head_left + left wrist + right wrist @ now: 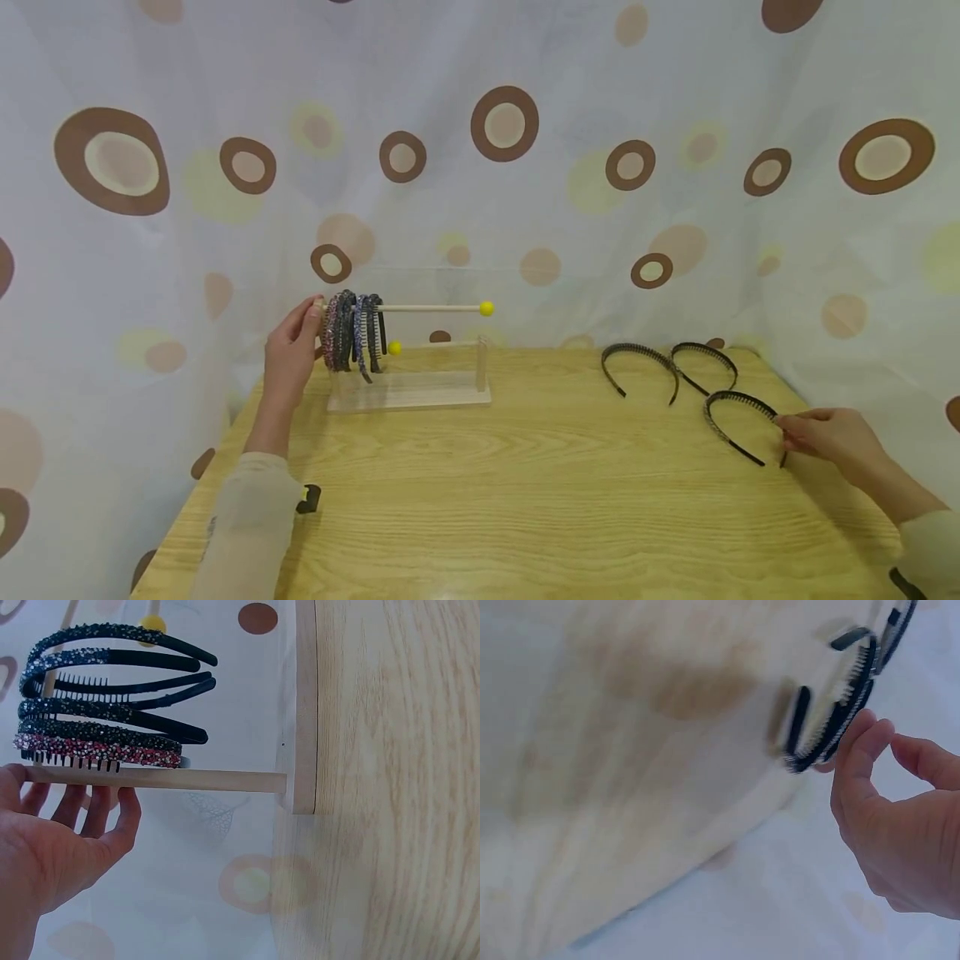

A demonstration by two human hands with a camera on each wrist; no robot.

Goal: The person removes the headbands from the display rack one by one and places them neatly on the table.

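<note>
At the left, my left hand (292,342) grips the upper part of the upright post (210,780) of a wooden display rack (408,398), its fingers behind the post. Several glittery toothed headbands (362,333) hang on the rack's upper rod, bunched near that hand; the nearest one is red and silver. On the right side of the table, my right hand (836,437) pinches one side of a black toothed headband (750,455). The same headband (799,720) appears at the fingertips in the right wrist view, where part of the grip is hidden.
Two more headbands (637,347) lie behind the held one, close together on the wooden table (525,500). Yellow balls (487,308) cap the rack's rods, which point right. A patterned curtain (450,208) surrounds the table at back and sides.
</note>
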